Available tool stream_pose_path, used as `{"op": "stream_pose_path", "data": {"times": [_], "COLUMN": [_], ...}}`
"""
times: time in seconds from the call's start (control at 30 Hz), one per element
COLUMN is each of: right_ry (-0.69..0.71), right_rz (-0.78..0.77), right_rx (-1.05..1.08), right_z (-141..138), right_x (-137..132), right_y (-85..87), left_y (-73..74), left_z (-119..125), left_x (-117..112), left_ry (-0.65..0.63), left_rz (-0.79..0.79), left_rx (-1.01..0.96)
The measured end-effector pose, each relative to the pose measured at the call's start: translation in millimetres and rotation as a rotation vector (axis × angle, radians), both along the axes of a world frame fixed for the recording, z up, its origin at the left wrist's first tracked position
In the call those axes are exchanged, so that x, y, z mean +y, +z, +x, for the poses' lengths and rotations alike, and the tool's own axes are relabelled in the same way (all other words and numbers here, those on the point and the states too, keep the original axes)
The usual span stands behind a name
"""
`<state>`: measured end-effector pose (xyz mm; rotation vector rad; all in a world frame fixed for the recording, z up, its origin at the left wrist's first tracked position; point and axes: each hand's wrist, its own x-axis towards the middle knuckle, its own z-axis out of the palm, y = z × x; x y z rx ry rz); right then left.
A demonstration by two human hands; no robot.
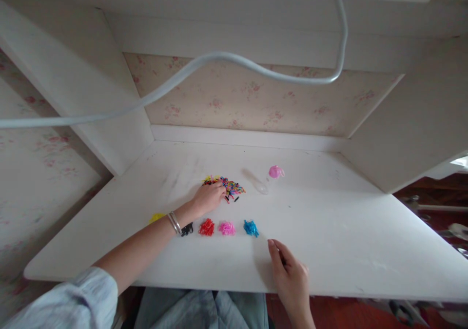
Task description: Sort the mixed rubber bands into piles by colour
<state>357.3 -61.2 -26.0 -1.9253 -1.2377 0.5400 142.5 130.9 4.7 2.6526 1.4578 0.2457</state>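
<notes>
My left hand (207, 198) reaches across the white desk (329, 231) and rests on a mixed heap of small coloured rubber bands (231, 186), fingers curled together in the heap. Nearer me lies a row of sorted little piles: yellow (156, 217), black (187, 229), red (206, 227), pink (227, 228) and blue (250, 227). My right hand (289, 271) lies on the desk near its front edge, right of the blue pile, fingers loosely bent, holding nothing that shows.
A clear plastic container (259, 183) lies on its side behind the heap, with a pink lid (275, 171) beside it. White shelf walls (109, 124) close the desk at left, right and back. A white cable (219, 58) hangs across the view.
</notes>
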Motion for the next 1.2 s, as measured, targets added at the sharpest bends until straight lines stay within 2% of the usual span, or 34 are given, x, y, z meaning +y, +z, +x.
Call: {"op": "stream_pose_path", "data": {"times": [0.27, 0.5, 0.7, 0.9, 1.0, 1.1, 1.2], "right_ry": [0.018, 0.024, 0.006, 0.012, -0.022, -0.118, -0.174], "right_rz": [0.001, -0.019, -0.013, -0.043, -0.024, 0.051, 0.151], "right_rx": [-0.028, -0.028, -0.034, -0.001, 0.099, 0.243, 0.303], "right_z": [0.1, -0.3, -1.1, -1.6, -1.5, -4.6, -8.9], "right_x": [-1.0, -1.5, -2.2, 0.1, 1.3, -4.1, -16.3], "right_y": [0.9, -0.3, -2.2, -0.1, 4.0, 16.2, 36.2], "left_y": [17.2, 22.7, 25.8, 13.8, 3.6, -4.9, -9.4], "left_z": [-13.9, -33.7, -57.1, -84.5, -90.8, -92.6, -93.5], "left_x": [-9.8, -24.9, -51.2, -106.8, -128.9, -139.9, -143.4], "left_ry": [0.04, 0.111, 0.216, 0.432, 0.497, 0.507, 0.517], "left_rz": [0.05, 0.063, 0.103, 0.183, 0.229, 0.262, 0.29], "left_rx": [0.012, 0.019, -0.008, -0.068, -0.073, -0.072, -0.085]}}
